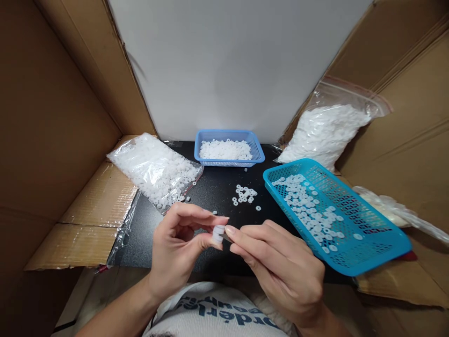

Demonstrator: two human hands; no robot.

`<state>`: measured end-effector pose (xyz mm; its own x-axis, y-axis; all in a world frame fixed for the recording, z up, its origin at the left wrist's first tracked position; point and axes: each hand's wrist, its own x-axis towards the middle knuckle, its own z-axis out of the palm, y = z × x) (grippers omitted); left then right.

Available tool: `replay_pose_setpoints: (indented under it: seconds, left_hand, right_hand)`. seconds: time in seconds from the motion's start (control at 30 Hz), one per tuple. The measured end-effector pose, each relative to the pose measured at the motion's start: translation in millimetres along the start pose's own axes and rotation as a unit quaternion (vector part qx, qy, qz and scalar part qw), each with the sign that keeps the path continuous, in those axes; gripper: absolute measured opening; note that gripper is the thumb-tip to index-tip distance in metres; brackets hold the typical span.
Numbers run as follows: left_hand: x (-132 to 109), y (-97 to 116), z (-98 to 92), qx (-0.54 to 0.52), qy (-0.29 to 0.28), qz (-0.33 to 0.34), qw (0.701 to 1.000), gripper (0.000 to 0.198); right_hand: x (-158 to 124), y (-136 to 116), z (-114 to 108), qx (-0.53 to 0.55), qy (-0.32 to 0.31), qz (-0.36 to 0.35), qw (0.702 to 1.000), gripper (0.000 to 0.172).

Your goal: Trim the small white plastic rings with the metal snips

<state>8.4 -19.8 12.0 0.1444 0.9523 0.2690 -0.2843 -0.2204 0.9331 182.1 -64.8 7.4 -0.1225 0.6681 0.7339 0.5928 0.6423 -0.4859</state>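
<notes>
My left hand [182, 243] pinches a small white grooved plastic spool [218, 234] between thumb and fingertips, above the black tabletop [217, 187]. On its right, my right hand [277, 262] is closed in a pinch on a thin greyish flat piece [226, 238] whose tip meets the spool's side. Most of that flat piece is hidden by the fingers, so its kind is unclear. Just beyond the hands lies a loose pile of white plastic rings [244, 194], with a single one apart from it.
At the back stands a blue basket [229, 163] of small white parts. A turquoise basket [372, 255] with white rings is at right. A clear bag [154, 168] of white pieces lies left, and another bag [322, 126] leans at back right. Cardboard walls [52, 93] flank the table.
</notes>
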Motion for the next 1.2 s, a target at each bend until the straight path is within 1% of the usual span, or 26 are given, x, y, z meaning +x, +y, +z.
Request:
replay_pose_setpoints:
  seconds: [0.07,0.17,0.23,0.33,0.5,0.57,0.63,0.67,0.7,0.77,0.8,0.87,0.97,1.03,1.07,1.13,1.17,1.2]
  left_hand:
    - [1.0,0.1,-0.1,-0.011,0.004,-0.005,1.000,0.031]
    - [3.2,-0.8,-0.7,-0.024,0.001,-0.014,1.000,0.030]
    - [4.5,-1.6,-0.8,-0.031,0.000,-0.021,0.999,0.032]
    - [4.9,-2.2,-0.7,-0.032,-0.001,-0.028,0.999,0.032]
    - [3.3,-2.1,-1.7,-0.028,-0.008,-0.039,0.999,0.027]
    - [3.2,-2.8,-2.1,-0.025,-0.002,-0.042,0.999,0.026]
    - [3.7,-4.1,-2.7,-0.024,0.003,-0.051,0.998,0.026]
    - [4.2,-4.9,-3.0,-0.028,0.003,-0.060,0.998,0.025]
    - [4.7,-5.8,-3.5,-0.038,0.000,-0.070,0.997,0.024]
    - [5.9,-7.4,-4.6,-0.067,-0.008,-0.090,0.994,0.023]
    - [6.6,-8.1,-5.3,-0.079,-0.010,-0.097,0.992,0.021]
    - [7.6,-8.9,-6.3,-0.091,-0.014,-0.105,0.990,0.019]
    - [8.7,-8.5,-6.5,-0.110,-0.019,-0.130,0.985,0.021]
    - [9.5,-7.6,-6.2,-0.141,-0.024,-0.159,0.977,0.025]
    - [10.0,-7.2,-6.1,-0.158,-0.032,-0.176,0.971,0.027]
    - [11.2,-6.7,-6.4,-0.189,-0.060,-0.216,0.956,0.030]
    - [11.8,-6.9,-6.9,-0.200,-0.076,-0.238,0.947,0.030]
    - [12.4,-7.3,-7.7,-0.209,-0.093,-0.261,0.938,0.031]
  right_hand:
    - [-2.1,-0.7,-1.1,0.055,0.009,0.028,0.998,0.023]
    - [-5.3,-0.5,-0.7,0.123,0.045,0.067,0.989,0.024]
    - [-6.8,1.0,0.9,0.142,0.065,0.095,0.983,0.026]
    - [-7.9,3.8,3.5,0.158,0.068,0.139,0.975,0.028]
    - [-4.9,3.9,6.2,0.137,0.047,0.140,0.979,0.032]
    - [-2.2,2.4,7.1,0.130,0.017,0.132,0.983,0.041]
    - [0.4,1.1,7.7,0.120,-0.015,0.105,0.987,0.050]
    - [1.2,0.8,7.7,0.112,-0.020,0.085,0.990,0.048]
    - [1.7,0.8,7.5,0.100,-0.013,0.063,0.993,0.039]
    - [1.2,1.5,6.6,0.074,0.028,0.038,0.996,0.022]
    - [0.4,2.0,6.1,0.068,0.050,0.039,0.996,0.019]
    - [-2.1,2.9,5.2,0.074,0.070,0.061,0.993,0.016]
    - [-5.1,3.1,5.0,0.109,0.059,0.107,0.987,0.019]
    - [-4.7,3.3,5.4,0.118,0.053,0.123,0.984,0.021]
    - [-3.5,3.9,5.6,0.115,0.057,0.126,0.984,0.021]
    - [0.1,6.8,5.7,0.115,0.057,0.123,0.984,0.016]
    - [2.2,9.1,5.5,0.129,0.046,0.117,0.984,0.013]
    - [4.0,11.9,5.3,0.152,0.027,0.112,0.982,0.015]
